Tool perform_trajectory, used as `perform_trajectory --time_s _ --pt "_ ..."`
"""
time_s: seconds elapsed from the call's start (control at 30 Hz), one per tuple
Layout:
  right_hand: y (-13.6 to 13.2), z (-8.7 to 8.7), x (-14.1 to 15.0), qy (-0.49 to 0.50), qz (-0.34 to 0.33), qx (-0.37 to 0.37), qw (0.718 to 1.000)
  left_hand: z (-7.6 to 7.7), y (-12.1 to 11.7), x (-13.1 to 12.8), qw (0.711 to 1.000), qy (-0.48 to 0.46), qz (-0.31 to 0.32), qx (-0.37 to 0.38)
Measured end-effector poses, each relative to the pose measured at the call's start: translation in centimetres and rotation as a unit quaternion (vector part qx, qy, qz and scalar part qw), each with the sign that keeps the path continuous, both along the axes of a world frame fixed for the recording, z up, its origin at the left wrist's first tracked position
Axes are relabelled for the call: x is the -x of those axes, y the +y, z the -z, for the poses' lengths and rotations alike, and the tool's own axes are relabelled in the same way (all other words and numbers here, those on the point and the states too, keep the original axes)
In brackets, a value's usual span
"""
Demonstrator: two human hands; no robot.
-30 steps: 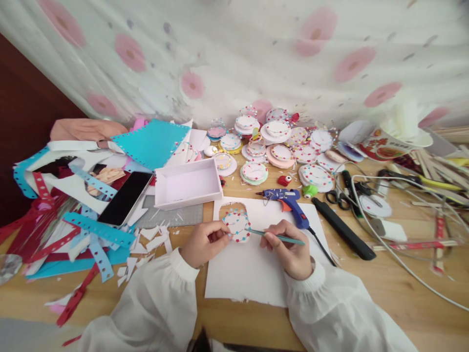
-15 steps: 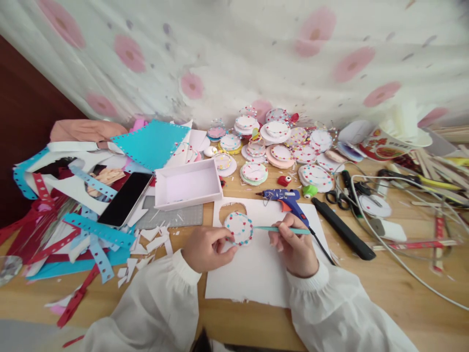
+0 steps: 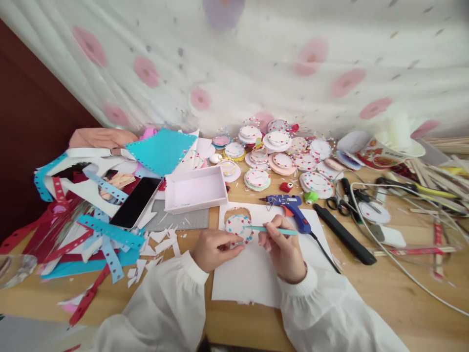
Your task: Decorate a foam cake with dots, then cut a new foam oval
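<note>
A small round white disc (image 3: 239,224), edged with red and blue bits, is over a white sheet (image 3: 242,278). My left hand (image 3: 217,248) pinches its lower left rim between thumb and fingers. My right hand (image 3: 282,247) grips a slim teal pointed tool (image 3: 287,231) like a pencil; its exact kind is not clear. The tool's tip lies over the right part of the disc; whether it touches is too small to tell. Just behind the disc is a brown-edged ring (image 3: 237,210), partly covered by it.
A blue glue gun (image 3: 284,200) lies behind my right hand, its cord trailing right. Nearby are a black stick-shaped object (image 3: 344,234), scissors (image 3: 337,205) and a white cable (image 3: 395,261). Several decorated discs (image 3: 282,161) stand at the back. Left are a white box (image 3: 196,190), phone (image 3: 136,203) and paper scraps.
My right hand has moved left, bringing the teal tool's tip from the disc's right edge in over its face. My left hand keeps its pinch. The whole view has shifted slightly.
</note>
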State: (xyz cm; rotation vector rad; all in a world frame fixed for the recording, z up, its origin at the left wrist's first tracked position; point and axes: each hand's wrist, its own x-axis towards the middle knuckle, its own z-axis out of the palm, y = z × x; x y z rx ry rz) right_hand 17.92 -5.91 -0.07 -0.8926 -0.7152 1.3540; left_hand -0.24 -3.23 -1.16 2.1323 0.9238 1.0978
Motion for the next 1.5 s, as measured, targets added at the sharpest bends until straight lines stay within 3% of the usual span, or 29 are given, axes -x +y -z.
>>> perform_trajectory --time_s 0.2,0.53,0.87,1.3,1.5 --pt "-1.0 0.4 0.3 -0.006 0.0 0.019 1.0 -1.0 -0.4 -0.1 0.962 -0.116 -0.027 0.247" --pt "-1.4 0.6 0.7 -0.038 -0.016 0.008 0.999 -1.3 -0.7 -0.7 0.899 -0.171 -0.032 0.402" --pt "-1.6 0.8 0.9 -0.029 -0.021 -0.009 0.999 -1.3 -0.4 -0.6 0.894 -0.19 -0.042 0.404" --pt "-1.6 0.6 0.6 -0.071 0.032 -0.02 0.997 -1.8 -0.4 -0.5 0.897 -0.189 -0.046 0.398" --pt "-1.6 0.5 0.5 -0.071 0.015 -0.013 0.997 -1.7 -0.4 -0.5 0.897 -0.191 -0.05 0.395"
